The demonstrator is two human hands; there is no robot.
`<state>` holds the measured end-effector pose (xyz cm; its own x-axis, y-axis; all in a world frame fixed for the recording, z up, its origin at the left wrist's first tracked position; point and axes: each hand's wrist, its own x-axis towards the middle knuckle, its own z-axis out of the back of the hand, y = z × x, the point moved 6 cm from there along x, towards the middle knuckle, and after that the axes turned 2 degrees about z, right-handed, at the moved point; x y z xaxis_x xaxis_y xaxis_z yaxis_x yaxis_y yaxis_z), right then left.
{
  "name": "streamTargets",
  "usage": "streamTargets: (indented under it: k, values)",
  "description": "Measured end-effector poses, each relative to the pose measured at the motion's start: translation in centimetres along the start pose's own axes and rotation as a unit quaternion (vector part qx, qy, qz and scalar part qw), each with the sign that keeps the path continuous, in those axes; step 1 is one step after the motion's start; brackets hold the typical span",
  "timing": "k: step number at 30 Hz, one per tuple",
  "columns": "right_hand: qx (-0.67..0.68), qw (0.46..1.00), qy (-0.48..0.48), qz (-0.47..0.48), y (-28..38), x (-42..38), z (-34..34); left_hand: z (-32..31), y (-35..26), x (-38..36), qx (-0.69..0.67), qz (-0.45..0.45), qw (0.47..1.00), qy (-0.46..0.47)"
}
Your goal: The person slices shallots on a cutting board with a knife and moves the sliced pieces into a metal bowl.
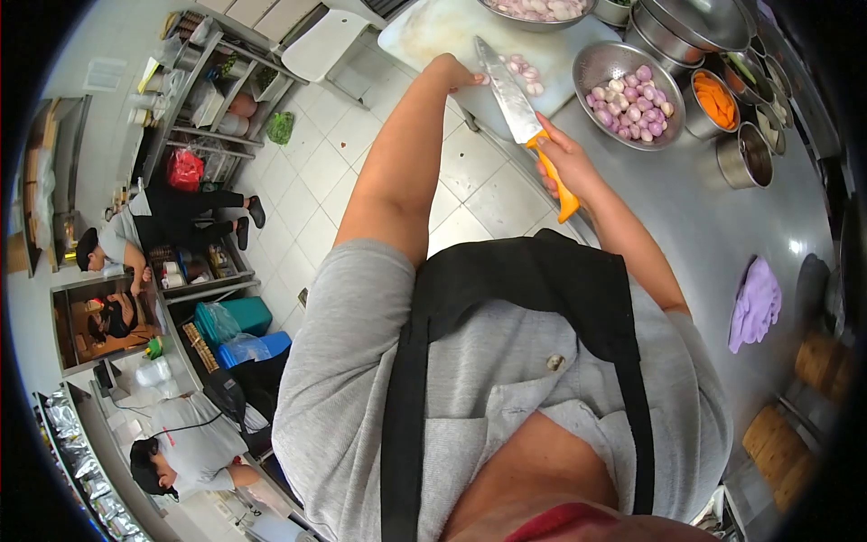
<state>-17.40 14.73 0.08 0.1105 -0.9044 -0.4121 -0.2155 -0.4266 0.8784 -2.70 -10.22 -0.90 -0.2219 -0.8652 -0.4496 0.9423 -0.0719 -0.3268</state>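
My right hand [569, 161] is wrapped round the yellow handle of a large kitchen knife [515, 104], its blade pointing away over the white cutting board [415, 36]. My left hand [459, 74] is at the board's near edge, close beside the blade near its tip. Its fingers look bent together; whatever they may hold is too small or hidden to make out. Pieces of cut shallot [533, 74] lie on the board just past the blade. Right of the board stands a perforated metal colander [596, 72] with whole peeled shallots [637, 104] in it.
A bowl of cut shallots [542, 9] sits at the board's far side. Beyond the colander are a pot of carrots [713, 99], a steel pot [745, 158] and stacked bowls [691, 23]. A purple cloth [757, 303] lies on the steel counter [668, 203]. Two co-workers [185, 438] are at left.
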Motion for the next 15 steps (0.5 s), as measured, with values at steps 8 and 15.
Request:
streamTargets:
  k: [8, 15]
  values:
    - [0.036, 0.999, -0.006, 0.011, 0.1, -0.6, -0.1, -0.3, -0.5, 0.4, -0.024, 0.008, 0.999, 0.033]
    - [0.036, 0.999, -0.008, 0.008, -0.1, -0.3, -0.1, 0.5, -1.4, -1.8, 0.028, 0.033, 0.997, 0.058]
